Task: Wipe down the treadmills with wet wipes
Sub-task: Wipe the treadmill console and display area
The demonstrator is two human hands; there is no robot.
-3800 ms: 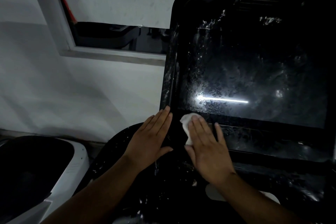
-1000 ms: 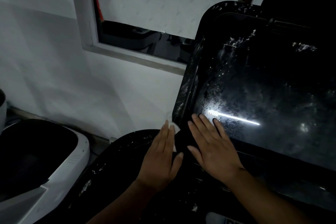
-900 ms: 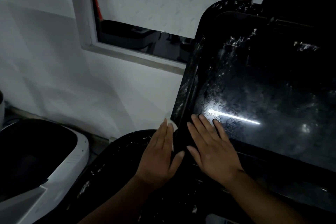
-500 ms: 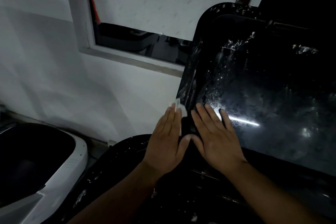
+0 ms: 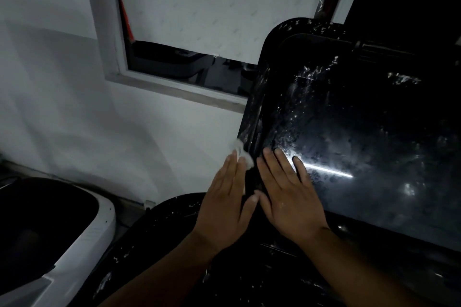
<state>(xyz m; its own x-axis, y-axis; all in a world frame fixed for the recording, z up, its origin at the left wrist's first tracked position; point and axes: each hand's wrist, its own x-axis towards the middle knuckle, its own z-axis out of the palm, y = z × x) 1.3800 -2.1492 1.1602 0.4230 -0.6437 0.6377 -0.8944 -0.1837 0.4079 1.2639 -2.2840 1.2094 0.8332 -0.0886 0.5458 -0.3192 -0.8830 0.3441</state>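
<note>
While the left grip (image 5: pixel 224 202) presses the wet wipe (image 5: pixel 240 153) with straight fingers against the treadmill console (image 5: pixel 253 112) edge — right grip (image 5: pixel 287 192) flat and open on the screen (image 5: pixel 349 127) — edge-wiping is in hand; next, probably a firm upward slide.

Flat left hand (image 5: pixel 224 204) on wet wipe (image 5: pixel 240 151)

Glossy black screen (image 5: pixel 361 132) — wet-streaked
</note>
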